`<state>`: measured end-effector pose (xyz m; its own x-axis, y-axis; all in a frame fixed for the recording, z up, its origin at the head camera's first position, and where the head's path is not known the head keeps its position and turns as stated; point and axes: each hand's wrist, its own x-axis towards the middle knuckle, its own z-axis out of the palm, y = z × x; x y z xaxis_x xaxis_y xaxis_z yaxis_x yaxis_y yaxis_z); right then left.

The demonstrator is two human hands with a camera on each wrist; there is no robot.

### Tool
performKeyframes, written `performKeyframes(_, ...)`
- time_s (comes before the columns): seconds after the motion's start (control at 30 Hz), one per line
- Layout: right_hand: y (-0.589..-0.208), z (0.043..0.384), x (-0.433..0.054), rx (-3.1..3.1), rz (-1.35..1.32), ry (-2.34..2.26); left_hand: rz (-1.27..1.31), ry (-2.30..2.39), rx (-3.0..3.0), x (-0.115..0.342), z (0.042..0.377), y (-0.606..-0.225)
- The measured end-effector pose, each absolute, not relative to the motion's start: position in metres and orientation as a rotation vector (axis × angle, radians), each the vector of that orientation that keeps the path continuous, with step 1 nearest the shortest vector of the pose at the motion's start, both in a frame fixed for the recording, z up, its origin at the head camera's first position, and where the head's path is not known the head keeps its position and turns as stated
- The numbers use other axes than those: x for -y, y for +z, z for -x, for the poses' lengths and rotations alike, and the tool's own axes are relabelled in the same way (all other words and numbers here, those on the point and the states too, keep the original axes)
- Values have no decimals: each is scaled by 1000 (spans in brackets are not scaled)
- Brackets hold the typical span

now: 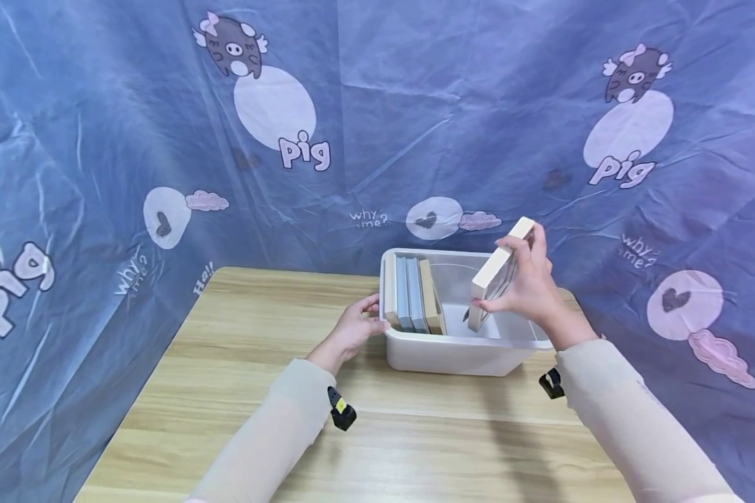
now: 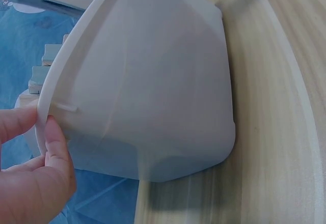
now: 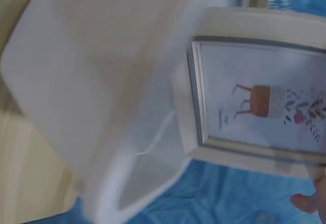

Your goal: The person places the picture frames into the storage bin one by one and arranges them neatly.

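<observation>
A white plastic bin stands on the table, with several picture frames upright side by side in its left part, cream, blue and tan at their edges. My left hand pinches the bin's left rim between thumb and fingers. With my right hand I grip a white picture frame by its edges, tilted over the right part of the bin, its lower end inside the opening. In the right wrist view its picture shows a reddish-brown pot on legs with a plant.
The wooden table spreads left and in front of the bin. A blue curtain printed with cartoon pigs hangs close behind the bin and along both sides. Black wrist cameras sit at both cuffs.
</observation>
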<state>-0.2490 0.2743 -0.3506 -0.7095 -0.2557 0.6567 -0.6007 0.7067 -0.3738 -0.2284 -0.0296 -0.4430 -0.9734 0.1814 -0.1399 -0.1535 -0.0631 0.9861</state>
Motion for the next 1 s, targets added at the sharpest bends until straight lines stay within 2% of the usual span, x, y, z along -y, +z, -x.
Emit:
performKeyframes(0.33,-389,266,-277,2613,-769,666,-13,2142,-1976,29,229,-443)
performKeyframes(0.63,-402,274,-271,2736,-844,587,-51,2136,-1947,30,230,-441)
performKeyframes(1.0,-412,278,-265,2797,-884,581,-72,2130,-1957,30,213,-415)
